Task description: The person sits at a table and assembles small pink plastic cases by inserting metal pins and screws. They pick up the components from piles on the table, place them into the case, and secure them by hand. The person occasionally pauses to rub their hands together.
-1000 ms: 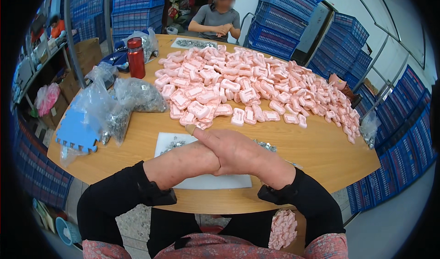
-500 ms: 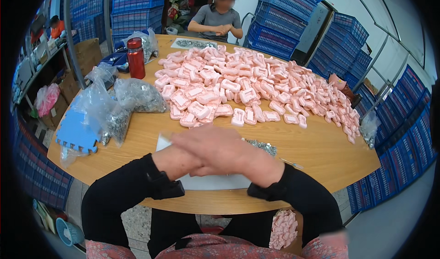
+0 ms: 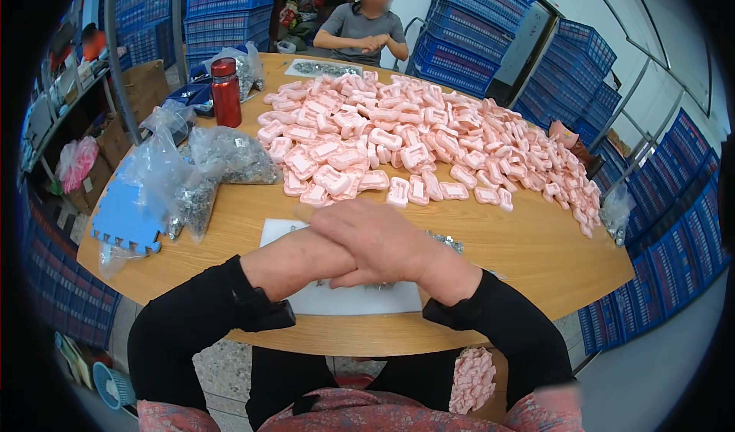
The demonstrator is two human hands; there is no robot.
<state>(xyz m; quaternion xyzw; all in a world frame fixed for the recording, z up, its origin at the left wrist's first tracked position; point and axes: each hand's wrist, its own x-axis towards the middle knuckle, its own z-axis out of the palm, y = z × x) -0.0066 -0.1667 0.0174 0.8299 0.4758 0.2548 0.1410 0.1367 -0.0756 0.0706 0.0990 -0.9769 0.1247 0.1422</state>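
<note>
Over the white board [image 3: 367, 305] at the table's near edge, my two hands are crossed. My right hand [image 3: 377, 237] lies on top, its fingers wrapped across the back of my left hand [image 3: 310, 256]. Fingers of the left hand are hidden underneath. Small silvery metal pieces [image 3: 446, 241] show beside my right wrist, and a few more peek out below the hands. Beyond them is a large heap of pale pink moulded plastic pieces [image 3: 429, 137], each with recessed openings. I see no part held in either hand.
Clear bags of metal pieces [image 3: 200, 195] and a blue foam mat [image 3: 126, 214] lie at the left, near a red bottle [image 3: 226, 95]. Across the table [image 3: 536, 271] sits a person [image 3: 364, 34] with hands together. Blue crates [image 3: 475, 30] are stacked behind.
My crossed hands have shifted slightly, with the right hand sliding over the left. The left forearm has moved a little left, baring more of the white board. The view has tilted slightly.
</note>
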